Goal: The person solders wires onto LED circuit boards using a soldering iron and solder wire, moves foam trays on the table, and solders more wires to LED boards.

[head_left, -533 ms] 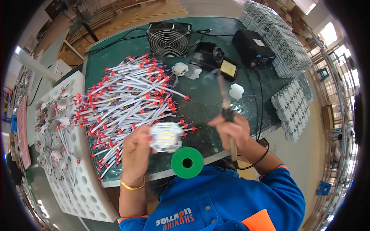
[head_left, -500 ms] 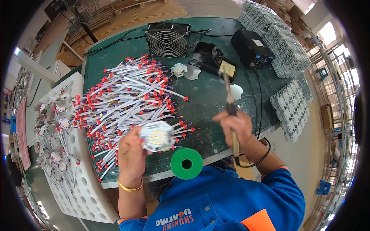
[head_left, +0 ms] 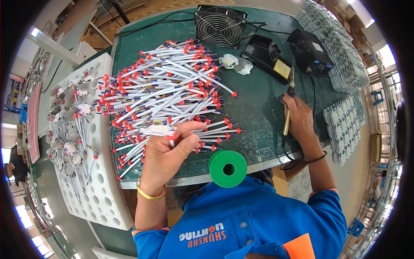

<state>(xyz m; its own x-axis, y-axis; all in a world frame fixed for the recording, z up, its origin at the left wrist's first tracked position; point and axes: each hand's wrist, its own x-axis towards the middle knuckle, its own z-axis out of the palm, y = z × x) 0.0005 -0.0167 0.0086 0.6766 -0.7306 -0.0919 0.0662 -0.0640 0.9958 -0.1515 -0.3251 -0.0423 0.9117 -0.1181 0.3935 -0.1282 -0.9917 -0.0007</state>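
My left hand is closed on a round white LED board, tilted nearly edge-on over the near part of a heap of white cables with red rings. Thumb and forefinger curve beside the board; a red ring shows against the fingers, and whether it belongs to the board cannot be made out. My right hand grips a soldering iron, its tip pointing away beside the yellow sponge of the black iron stand. A green solder spool sits at the near table edge, between my arms.
At the back are a black fan and a black soldering station. Stacked LED panels stand on the right. A white foam tray holds finished-looking boards with cables on the left. One LED board lies beyond the heap.
My left hand has turned the LED board from face-up to nearly edge-on. My right hand has moved right with the soldering iron, its tip now beside the sponge. The view has shifted.
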